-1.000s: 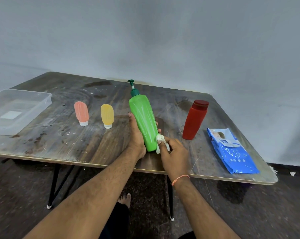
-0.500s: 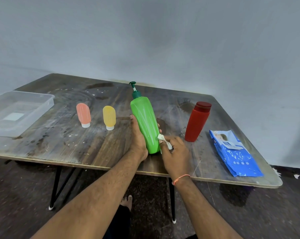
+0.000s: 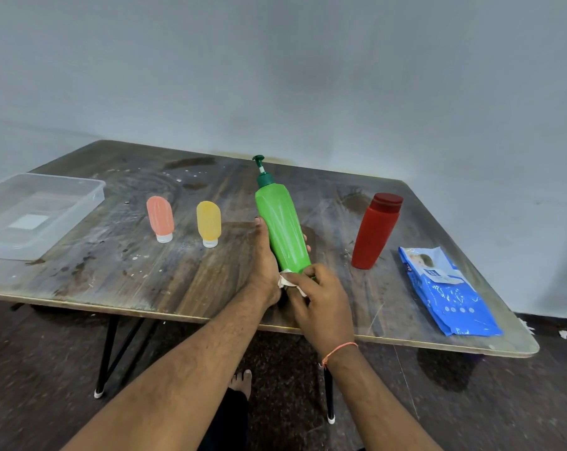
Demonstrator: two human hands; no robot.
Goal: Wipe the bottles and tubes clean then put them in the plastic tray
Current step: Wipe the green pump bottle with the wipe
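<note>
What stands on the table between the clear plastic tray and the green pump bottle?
In the head view, two small tubes stand cap-down between the plastic tray and the green pump bottle: an orange tube, then a yellow tube.

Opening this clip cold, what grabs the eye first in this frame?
The tall bright green pump bottle at the table's centre, gripped by the left hand while the right hand presses a crumpled white wipe to its base. Next, the red capped bottle to its right and the clear plastic tray far left.
</note>
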